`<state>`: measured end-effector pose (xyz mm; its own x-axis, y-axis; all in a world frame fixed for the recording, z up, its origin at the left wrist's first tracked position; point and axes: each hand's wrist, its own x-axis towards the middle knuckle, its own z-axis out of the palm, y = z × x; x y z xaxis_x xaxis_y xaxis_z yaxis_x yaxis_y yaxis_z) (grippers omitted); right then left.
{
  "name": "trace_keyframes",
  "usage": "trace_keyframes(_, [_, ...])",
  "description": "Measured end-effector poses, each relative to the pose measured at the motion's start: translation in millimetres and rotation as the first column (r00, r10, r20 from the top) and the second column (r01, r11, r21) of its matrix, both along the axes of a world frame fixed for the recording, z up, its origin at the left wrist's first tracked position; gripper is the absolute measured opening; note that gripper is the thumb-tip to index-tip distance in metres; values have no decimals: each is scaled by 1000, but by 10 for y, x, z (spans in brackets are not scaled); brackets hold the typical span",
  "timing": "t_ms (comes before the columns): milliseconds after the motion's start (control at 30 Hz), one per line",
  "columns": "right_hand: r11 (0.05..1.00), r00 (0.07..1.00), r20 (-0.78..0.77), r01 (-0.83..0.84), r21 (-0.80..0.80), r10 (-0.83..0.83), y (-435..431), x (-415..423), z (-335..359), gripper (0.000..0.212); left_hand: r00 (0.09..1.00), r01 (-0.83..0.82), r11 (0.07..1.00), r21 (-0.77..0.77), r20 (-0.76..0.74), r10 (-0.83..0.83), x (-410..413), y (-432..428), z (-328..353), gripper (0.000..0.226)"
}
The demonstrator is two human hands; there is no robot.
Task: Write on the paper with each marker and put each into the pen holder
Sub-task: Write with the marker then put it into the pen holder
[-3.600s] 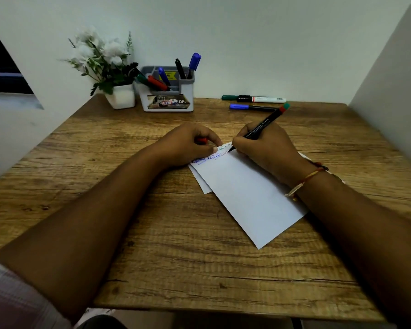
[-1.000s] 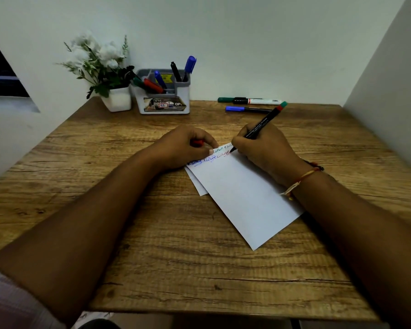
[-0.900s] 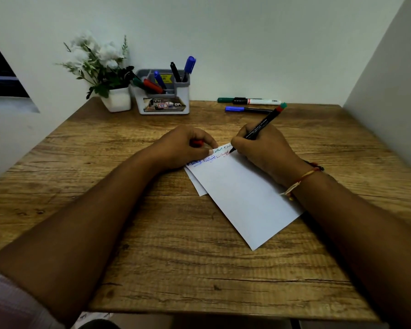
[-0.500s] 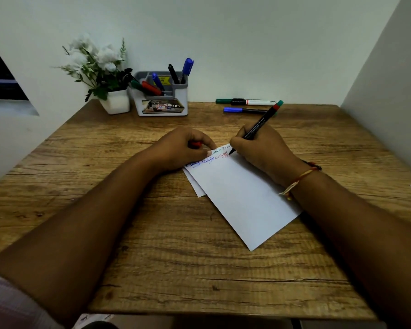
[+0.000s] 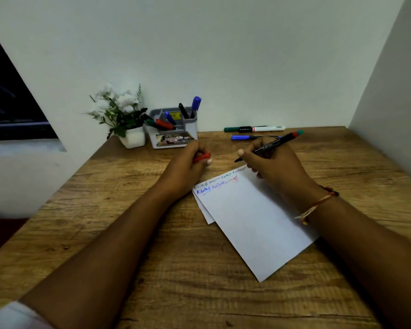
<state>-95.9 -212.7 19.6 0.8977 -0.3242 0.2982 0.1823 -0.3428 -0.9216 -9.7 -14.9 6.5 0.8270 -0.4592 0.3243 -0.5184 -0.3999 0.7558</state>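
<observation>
Two hands are engaged. The fingers [image 5: 243, 153] of the right hand [image 5: 274, 166] are closed in a writing grip on a black marker [image 5: 269, 145] with a red-and-green end; its tip is uncapped and sits just off the far edge of the paper [image 5: 252, 217], apparently clear of the sheet. The left hand [image 5: 188, 167] is curled shut around a red cap [image 5: 201, 157], just beyond the paper's far left corner and not pressing on the sheet.

The paper lies skewed on the bench [image 5: 128, 233], over a second sheet, with lines of black, blue, green and red writing along its far edge. The pen holder [image 5: 173, 129] stands at the far edge of the bench, left of centre, already holding several markers, beside a flower pot [image 5: 132, 138]. A green-capped marker [image 5: 254, 128] and a blue marker [image 5: 247, 137] lie on the bench at the far right, not yet handled by the look of it.

Judgement: writing with this marker appears finished; capping comes next.

Risks:
- The exposed tip could mark the bench or the left hand if cap and tip meet off-axis.
- The unweighted paper may slide under a passing wrist.
- The holder is crowded; inserting another marker could tip those leaning at its left.
</observation>
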Motion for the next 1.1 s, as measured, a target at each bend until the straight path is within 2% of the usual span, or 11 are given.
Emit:
trace_keyframes(100, [991,997,46,-70,114,65,8,-39,63,13,999,16,999,-29,41,-14,-23,-13,29,9])
trace_keyframes(167, [964,992,67,-118,237,105,46,-55,83,20,998,31,999,-32,57,-29,-36,-28,39,10])
trace_keyframes(233, [947,988,76,-149,285,133,73,-69,104,29,997,39,999,-22,73,-38,-47,-49,46,11])
trace_keyframes(933, [951,987,50,-162,264,154,106,-118,120,32,995,85,994,-64,63,-81,-119,-78,63,8])
trace_keyframes(1100, [954,984,35,-178,240,175,109,-124,116,24,994,93,994,-52,62,-89,-135,-79,73,10])
